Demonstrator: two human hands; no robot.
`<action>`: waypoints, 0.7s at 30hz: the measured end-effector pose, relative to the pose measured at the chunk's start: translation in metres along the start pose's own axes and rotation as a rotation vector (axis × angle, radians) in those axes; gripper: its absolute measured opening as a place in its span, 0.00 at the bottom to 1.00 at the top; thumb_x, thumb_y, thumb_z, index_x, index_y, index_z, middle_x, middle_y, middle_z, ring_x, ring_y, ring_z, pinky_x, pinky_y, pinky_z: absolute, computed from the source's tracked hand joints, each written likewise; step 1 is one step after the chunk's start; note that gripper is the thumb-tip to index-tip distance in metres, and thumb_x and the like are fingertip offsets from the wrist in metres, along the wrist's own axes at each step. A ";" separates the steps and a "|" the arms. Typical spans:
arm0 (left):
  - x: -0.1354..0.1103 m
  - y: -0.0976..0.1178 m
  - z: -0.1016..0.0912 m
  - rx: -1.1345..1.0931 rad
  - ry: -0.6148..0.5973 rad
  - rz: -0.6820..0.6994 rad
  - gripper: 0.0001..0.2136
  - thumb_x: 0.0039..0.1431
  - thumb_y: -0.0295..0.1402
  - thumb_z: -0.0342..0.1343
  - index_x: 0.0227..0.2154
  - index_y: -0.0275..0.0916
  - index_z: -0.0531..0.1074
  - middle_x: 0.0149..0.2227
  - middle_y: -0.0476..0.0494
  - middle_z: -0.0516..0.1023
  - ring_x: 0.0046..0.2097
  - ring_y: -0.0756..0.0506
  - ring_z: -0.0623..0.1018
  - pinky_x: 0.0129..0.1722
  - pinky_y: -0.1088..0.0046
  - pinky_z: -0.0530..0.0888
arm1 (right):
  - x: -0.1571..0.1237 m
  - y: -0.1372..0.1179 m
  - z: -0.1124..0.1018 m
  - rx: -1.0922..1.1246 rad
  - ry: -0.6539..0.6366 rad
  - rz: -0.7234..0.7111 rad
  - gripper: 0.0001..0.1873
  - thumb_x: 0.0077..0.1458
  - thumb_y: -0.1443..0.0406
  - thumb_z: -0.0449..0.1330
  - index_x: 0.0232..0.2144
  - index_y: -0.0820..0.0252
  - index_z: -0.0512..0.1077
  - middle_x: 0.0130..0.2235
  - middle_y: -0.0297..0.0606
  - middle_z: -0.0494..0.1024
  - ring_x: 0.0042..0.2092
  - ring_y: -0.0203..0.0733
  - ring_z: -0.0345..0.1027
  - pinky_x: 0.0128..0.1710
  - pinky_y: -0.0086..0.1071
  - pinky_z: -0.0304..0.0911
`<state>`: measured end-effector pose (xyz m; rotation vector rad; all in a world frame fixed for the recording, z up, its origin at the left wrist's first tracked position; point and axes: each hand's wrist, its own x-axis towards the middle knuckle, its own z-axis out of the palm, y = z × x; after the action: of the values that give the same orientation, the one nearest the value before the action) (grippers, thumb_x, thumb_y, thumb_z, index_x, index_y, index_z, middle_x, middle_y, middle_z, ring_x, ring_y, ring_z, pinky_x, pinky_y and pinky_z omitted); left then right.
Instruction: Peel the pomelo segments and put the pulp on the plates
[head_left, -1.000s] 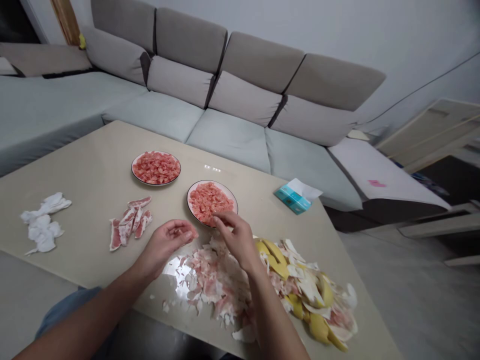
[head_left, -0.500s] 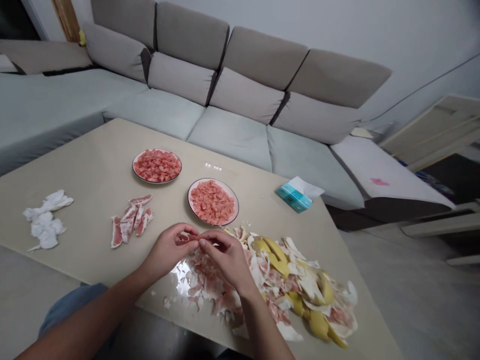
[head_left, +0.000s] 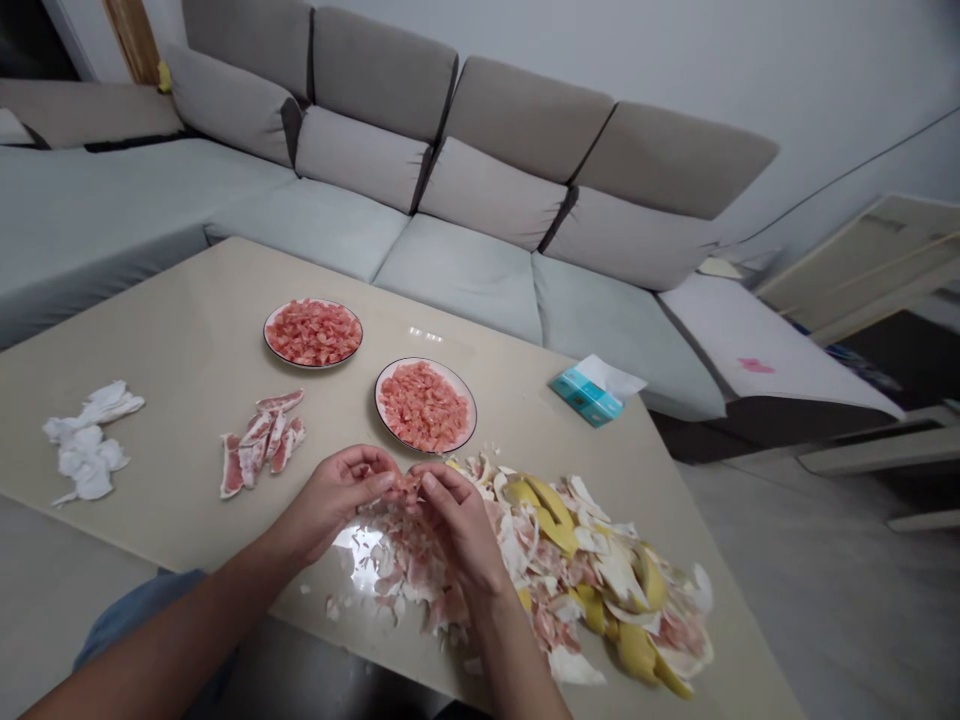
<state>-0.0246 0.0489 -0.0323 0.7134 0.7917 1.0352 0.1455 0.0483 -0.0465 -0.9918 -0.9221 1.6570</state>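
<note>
- Peel pile (head_left: 592,570) blocks path rt of right hand (head_left: 461,525)
- Plate (head_left: 376,405) just ahead of hands, narrow gap
- Bench (head_left: 187,330) passable btwn left hand (head_left: 337,492) & pink strips (head_left: 262,440)

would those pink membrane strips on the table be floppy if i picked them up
Probably floppy: the citrus membrane strips lie thin, draped over one another on the table. They look wet, so likely slippery and easily torn.

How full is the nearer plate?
Nearly full: pink pomelo flesh covers the plate almost to its rim.
</note>
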 end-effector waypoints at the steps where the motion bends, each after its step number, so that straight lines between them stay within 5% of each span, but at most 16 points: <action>1: 0.000 -0.001 -0.001 -0.046 0.000 -0.019 0.09 0.50 0.32 0.64 0.33 0.36 0.73 0.33 0.47 0.76 0.36 0.50 0.77 0.43 0.74 0.73 | 0.000 0.001 0.001 0.036 -0.003 0.008 0.11 0.50 0.58 0.66 0.35 0.58 0.76 0.28 0.33 0.75 0.29 0.34 0.69 0.33 0.28 0.68; 10: 0.004 0.001 -0.004 -0.365 0.013 -0.088 0.07 0.51 0.24 0.63 0.32 0.36 0.72 0.33 0.48 0.75 0.36 0.54 0.76 0.42 0.82 0.73 | 0.002 0.006 0.019 0.311 0.046 0.011 0.13 0.43 0.57 0.70 0.30 0.56 0.76 0.33 0.33 0.74 0.30 0.32 0.67 0.31 0.22 0.69; 17: -0.002 0.003 -0.002 -0.207 -0.102 -0.083 0.08 0.56 0.32 0.60 0.37 0.36 0.72 0.30 0.47 0.74 0.34 0.50 0.75 0.41 0.70 0.74 | 0.000 0.004 0.021 0.254 0.021 0.002 0.13 0.46 0.55 0.68 0.31 0.56 0.75 0.29 0.31 0.72 0.28 0.32 0.65 0.29 0.25 0.66; 21: -0.003 0.004 -0.002 -0.027 -0.075 -0.145 0.10 0.54 0.39 0.60 0.34 0.37 0.73 0.23 0.52 0.69 0.26 0.53 0.71 0.29 0.76 0.72 | -0.003 0.006 0.018 0.076 0.053 -0.058 0.11 0.50 0.57 0.65 0.35 0.55 0.75 0.29 0.31 0.73 0.26 0.32 0.62 0.26 0.25 0.62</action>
<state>-0.0290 0.0475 -0.0294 0.6584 0.7522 0.8816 0.1279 0.0421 -0.0443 -0.9448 -0.8391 1.5979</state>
